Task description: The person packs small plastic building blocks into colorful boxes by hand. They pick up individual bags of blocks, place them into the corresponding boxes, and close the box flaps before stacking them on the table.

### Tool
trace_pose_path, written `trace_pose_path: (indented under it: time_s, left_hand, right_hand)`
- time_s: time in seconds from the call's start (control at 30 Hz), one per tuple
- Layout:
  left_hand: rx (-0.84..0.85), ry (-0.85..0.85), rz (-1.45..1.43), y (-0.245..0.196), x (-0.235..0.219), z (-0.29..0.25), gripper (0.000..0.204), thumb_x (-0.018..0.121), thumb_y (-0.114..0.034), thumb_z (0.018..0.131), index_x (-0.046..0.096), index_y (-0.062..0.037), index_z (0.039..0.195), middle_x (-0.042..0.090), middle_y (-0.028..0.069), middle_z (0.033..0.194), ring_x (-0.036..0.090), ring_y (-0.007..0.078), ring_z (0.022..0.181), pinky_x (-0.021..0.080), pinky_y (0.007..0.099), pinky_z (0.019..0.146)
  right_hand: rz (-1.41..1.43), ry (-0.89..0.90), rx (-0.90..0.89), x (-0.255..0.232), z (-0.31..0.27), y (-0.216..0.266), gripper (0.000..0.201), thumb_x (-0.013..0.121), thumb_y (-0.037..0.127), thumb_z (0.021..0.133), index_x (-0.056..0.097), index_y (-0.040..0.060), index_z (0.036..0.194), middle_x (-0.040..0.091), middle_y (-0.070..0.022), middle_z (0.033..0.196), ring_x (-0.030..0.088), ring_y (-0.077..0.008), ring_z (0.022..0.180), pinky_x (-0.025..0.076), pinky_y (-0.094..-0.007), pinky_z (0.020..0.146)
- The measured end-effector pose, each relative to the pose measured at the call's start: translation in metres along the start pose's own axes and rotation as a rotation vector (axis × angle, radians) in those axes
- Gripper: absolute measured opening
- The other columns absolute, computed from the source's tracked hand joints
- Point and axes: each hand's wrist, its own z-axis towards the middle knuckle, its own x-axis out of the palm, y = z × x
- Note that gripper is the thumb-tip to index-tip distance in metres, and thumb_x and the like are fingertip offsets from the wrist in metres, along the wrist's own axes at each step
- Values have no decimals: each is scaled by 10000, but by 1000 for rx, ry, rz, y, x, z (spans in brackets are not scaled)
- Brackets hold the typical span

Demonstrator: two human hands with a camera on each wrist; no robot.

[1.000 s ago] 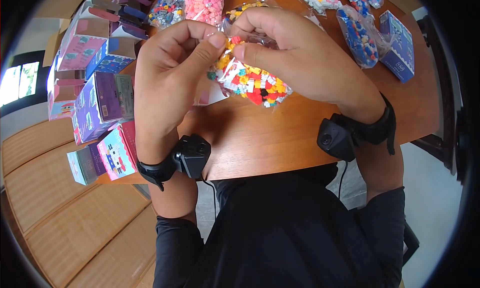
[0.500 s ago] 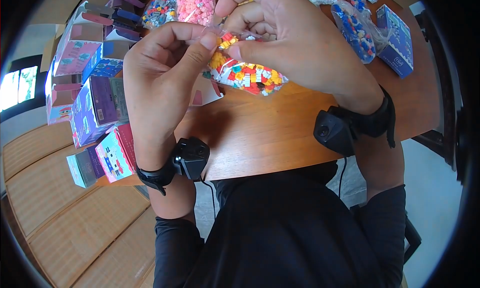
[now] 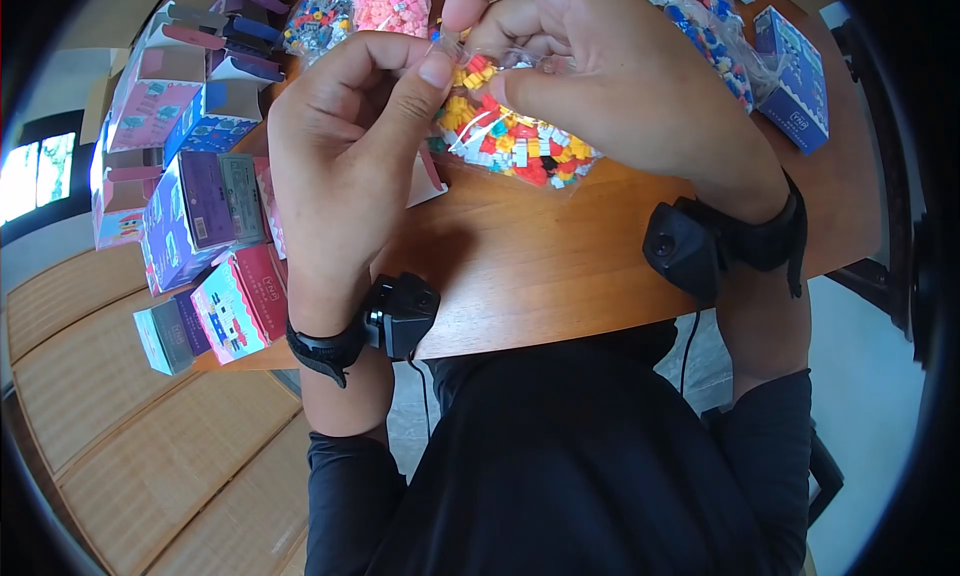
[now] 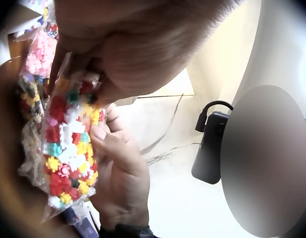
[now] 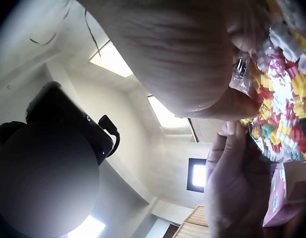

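A clear plastic bag of small building blocks (image 3: 525,151), in red, yellow, white and teal, is held up over the table between both hands. My left hand (image 3: 345,156) pinches its upper left edge between thumb and fingers. With the thumb along the front of the bag and the fingers curled behind it, my right hand (image 3: 625,81) grips the upper part. In the left wrist view the bag (image 4: 68,148) hangs full length, its lower end free. Close up in the right wrist view, light glares off the bag (image 5: 284,104).
Open boxes stand at the left, among them a purple box (image 3: 190,211) and a pink-and-red box (image 3: 240,301). Behind the hands lie a bag of pink blocks (image 3: 392,4) and several other bags. A blue box (image 3: 793,81) is at the right of the wooden table (image 3: 540,266).
My right index finger has lifted off the bag, while the thumb stays on it. Both hands and the bag shifted slightly left, then back right.
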Motion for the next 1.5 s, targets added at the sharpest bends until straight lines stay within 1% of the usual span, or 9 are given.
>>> trace_pose_path:
  time_s: [0.1, 0.4, 0.6, 0.77, 0.87, 1.07, 1.27, 1.47, 1.5]
  left_hand:
    - [21, -5, -12, 1, -2, 1, 117, 643, -70, 885, 636, 40, 922, 652, 17, 817, 575, 44, 749, 454, 186, 679]
    - [-18, 28, -30, 6, -6, 5, 103, 638, -66, 883, 630, 36, 898, 646, 22, 799, 571, 42, 735, 450, 186, 657]
    - [-24, 9, -63, 9, -5, 5, 112, 631, -79, 887, 622, 32, 889, 635, 14, 791, 558, 39, 720, 439, 183, 640]
    - [-42, 19, -103, 11, -5, 5, 114, 628, -81, 892, 614, 32, 903, 633, 14, 800, 556, 38, 723, 438, 181, 640]
    - [-17, -15, -138, 12, -1, 6, 115, 623, -87, 899, 605, 26, 894, 620, 4, 777, 547, 34, 701, 429, 179, 609]
    - [51, -26, -85, 19, 6, 7, 135, 609, -109, 913, 583, 19, 881, 595, -6, 728, 512, 15, 638, 394, 170, 522]
    - [-79, -27, -93, 13, 4, 5, 161, 608, -135, 915, 583, 21, 882, 601, 7, 730, 502, 22, 598, 369, 175, 459]
    - [-52, -205, -285, 19, 12, 6, 185, 606, -160, 922, 583, 23, 915, 601, 11, 745, 497, 23, 594, 357, 164, 449]
    - [-63, -203, -298, 19, 12, 4, 169, 594, -150, 927, 588, 19, 935, 613, 19, 787, 523, 36, 650, 382, 168, 525]
  right_hand:
    - [3, -52, 116, 2, 2, 11, 217, 507, -55, 825, 459, -48, 1036, 589, -104, 779, 561, -106, 632, 434, -246, 528]
    - [-587, -368, -372, 29, 2, -25, 228, 538, -20, 800, 472, -7, 1017, 585, -131, 799, 596, -229, 730, 453, -340, 640]
    - [-692, -318, -481, 19, 10, -34, 220, 546, 6, 794, 482, 3, 1005, 593, -160, 798, 590, -309, 732, 454, -379, 657]
    - [-459, -212, -147, 15, 6, -2, 208, 549, 4, 794, 487, -3, 992, 597, -176, 807, 600, -322, 752, 460, -388, 664]
    - [-691, -364, -381, 20, 17, -40, 202, 557, 17, 801, 478, -5, 986, 594, -183, 818, 594, -335, 753, 463, -399, 664]
    - [-1010, -517, -441, 30, 14, -43, 195, 579, 56, 793, 456, 2, 934, 574, -183, 797, 577, -350, 764, 457, -431, 649]
    - [-1111, -528, -398, 33, 12, -39, 201, 603, 75, 777, 462, 18, 908, 561, -150, 768, 562, -337, 758, 451, -426, 634]
    - [-1106, -786, -767, 29, 26, -50, 243, 671, 56, 719, 493, 38, 885, 569, -116, 803, 561, -310, 775, 462, -396, 647]
    - [-1111, -818, -844, 26, 30, -53, 248, 681, 46, 709, 501, 42, 878, 569, -112, 806, 558, -304, 774, 464, -391, 652]
